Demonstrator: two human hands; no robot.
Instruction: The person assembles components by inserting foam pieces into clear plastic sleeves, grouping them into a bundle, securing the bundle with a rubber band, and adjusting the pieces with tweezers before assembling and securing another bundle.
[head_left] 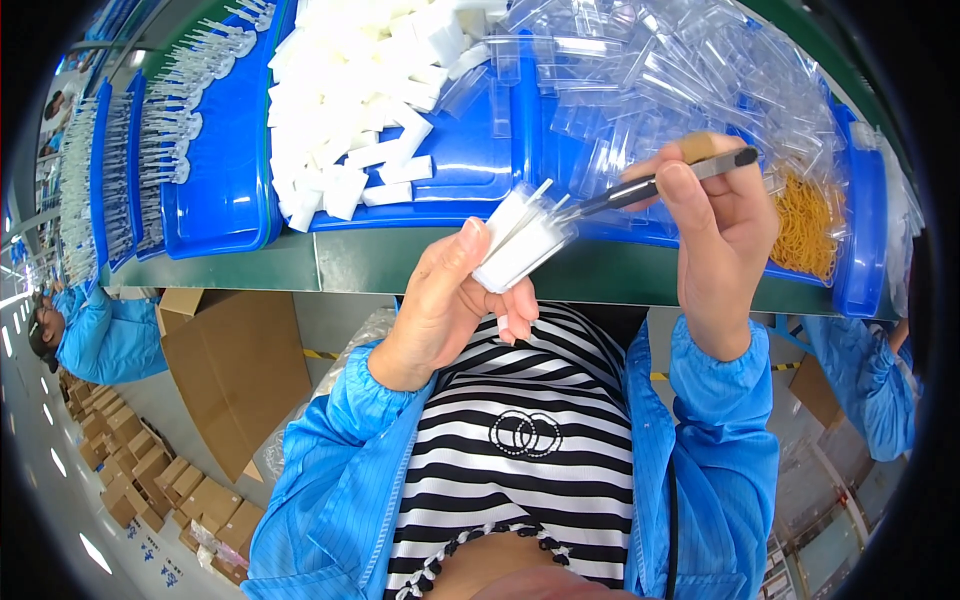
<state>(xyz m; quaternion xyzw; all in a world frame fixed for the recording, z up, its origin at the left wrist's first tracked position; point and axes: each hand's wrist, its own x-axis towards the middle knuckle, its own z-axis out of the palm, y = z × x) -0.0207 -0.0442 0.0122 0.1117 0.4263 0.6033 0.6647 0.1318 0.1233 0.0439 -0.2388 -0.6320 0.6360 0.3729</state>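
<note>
My left hand (435, 305) is closed on a small white foam block in a clear plastic sleeve (525, 245), tilted up to the right just before the bench edge. In my right hand (725, 225) I grip black-handled tweezers (640, 190), handle end up to the right. Their tips meet the upper right edge of the sleeved block; whether they pinch the film or reach inside is too small to tell. Above my left hand lie loose white foam blocks (350, 110), heaped in a blue tray (455, 170). Many clear plastic sleeves (650, 80) are piled beyond my right hand.
Yellow-orange rubber bands (808, 225) lie at the right end of the trays. At the left, blue trays (215, 190) hold rows of thin, whitish syringe-like parts (185, 90). The green bench edge (370, 262) runs below. Cardboard boxes (235, 365) and people in blue smocks (110, 335) are nearby.
</note>
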